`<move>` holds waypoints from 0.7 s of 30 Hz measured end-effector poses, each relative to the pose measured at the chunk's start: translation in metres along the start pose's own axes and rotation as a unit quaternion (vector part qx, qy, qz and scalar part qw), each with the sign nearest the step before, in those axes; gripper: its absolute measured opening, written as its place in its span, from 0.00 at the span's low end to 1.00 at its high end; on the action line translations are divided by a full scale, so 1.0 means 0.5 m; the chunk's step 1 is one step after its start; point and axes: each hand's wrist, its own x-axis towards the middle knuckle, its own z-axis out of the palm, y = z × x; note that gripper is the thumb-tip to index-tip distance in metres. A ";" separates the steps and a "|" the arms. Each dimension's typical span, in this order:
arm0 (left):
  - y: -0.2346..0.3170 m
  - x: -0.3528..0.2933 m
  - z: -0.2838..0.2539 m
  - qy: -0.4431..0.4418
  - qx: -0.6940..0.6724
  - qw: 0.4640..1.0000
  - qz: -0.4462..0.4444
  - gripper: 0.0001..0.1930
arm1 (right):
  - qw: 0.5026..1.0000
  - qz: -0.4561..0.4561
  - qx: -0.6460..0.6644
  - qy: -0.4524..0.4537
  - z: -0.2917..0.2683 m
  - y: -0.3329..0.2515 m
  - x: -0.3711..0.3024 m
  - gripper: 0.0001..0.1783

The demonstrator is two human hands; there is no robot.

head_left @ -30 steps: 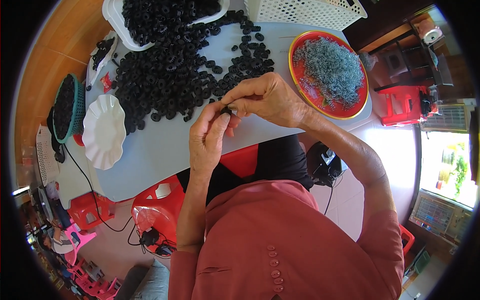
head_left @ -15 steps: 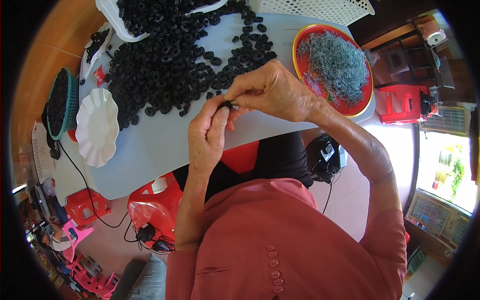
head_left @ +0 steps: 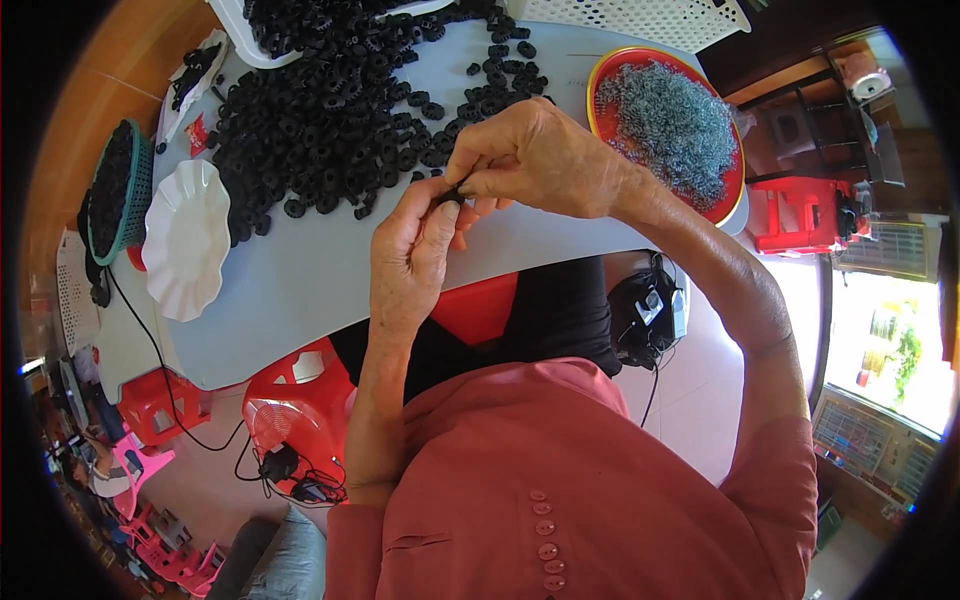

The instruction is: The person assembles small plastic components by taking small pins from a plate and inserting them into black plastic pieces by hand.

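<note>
Over the table's near edge, my left hand (head_left: 412, 250) pinches a small black plastic part (head_left: 450, 196) between thumb and fingers. My right hand (head_left: 548, 160) meets it from the right, its thumb and forefinger closed at the same part. The fingertips cover most of the part, and I cannot tell whether the right hand also holds something tiny. Just beyond the hands spreads a large heap of small black ring-shaped plastic parts (head_left: 310, 140). To the right, a round red tray (head_left: 712, 205) with a yellow rim holds a mound of tiny silvery wire pieces (head_left: 668, 125), like springs.
A white scalloped dish (head_left: 188, 240) lies on the grey table (head_left: 270, 310) at left. Beside it stands a green basket (head_left: 135, 195) of black parts. A white perforated basket (head_left: 640, 18) is at the back. Red stools (head_left: 290, 400) and cables (head_left: 215, 447) are below.
The whole view has shifted slightly. Both hands stay together at the black part, with small movements of the fingers and the right wrist.
</note>
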 end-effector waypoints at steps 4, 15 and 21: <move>-0.001 0.001 0.003 -0.008 -0.001 1.000 0.004 0.11 | 1.000 -0.015 -0.003 0.002 -0.001 0.002 -0.005 0.05; 0.001 0.002 -0.002 0.000 -0.049 0.999 -0.005 0.10 | 0.999 0.036 0.032 -0.005 0.002 -0.015 -0.002 0.06; -0.003 0.003 0.001 0.012 -0.057 0.998 -0.004 0.09 | 0.998 0.050 0.023 0.033 0.019 -0.019 -0.003 0.07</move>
